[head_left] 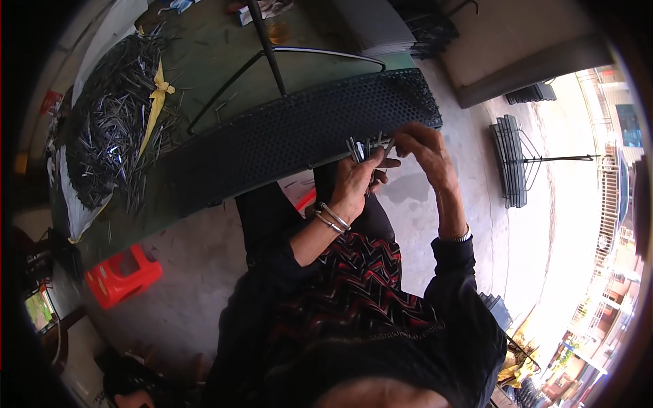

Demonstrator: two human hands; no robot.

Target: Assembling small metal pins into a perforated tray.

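Observation:
My left hand (pixel 355 182) is closed around several thin metal strips (pixel 360 148), whose ends stick up past the thumb. Close on its right, my right hand (pixel 423 148) has its thumb and fingers pinched together at the end of one strip. Just beyond both hands lies a long, dark perforated panel (pixel 258 138) on the green table (pixel 204 41). A black wire frame (pixel 270 64) with a central rod and slanting arms stands against the panel's far edge. The panel's right end reaches close to my right hand.
On the table's left, an open sack (pixel 78 211) holds a heap of loose metal strips (pixel 115 136) with a yellow tie (pixel 158 95). A red plastic stool (pixel 124 275) stands on the floor at lower left. Grey flat sheets (pixel 371 30) are stacked at the back; finished-looking racks (pixel 511 162) stand right.

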